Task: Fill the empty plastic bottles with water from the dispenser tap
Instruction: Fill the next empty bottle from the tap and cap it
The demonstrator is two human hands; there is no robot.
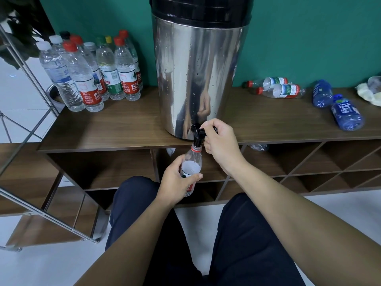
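Red-labelled bottle (190,162) gripped in my left hand (175,180) under the tap (198,134), right hand (218,141) curled on its lever; upright bottles (90,73) at 10 o'clock read 农夫.

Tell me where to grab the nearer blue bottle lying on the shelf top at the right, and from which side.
Take the nearer blue bottle around its labelled middle, coming from above with fingers across its width. It lies flat on the wooden shelf top, cap end pointing away, so the rounded sides are free; the other blue bottle sits close behind.
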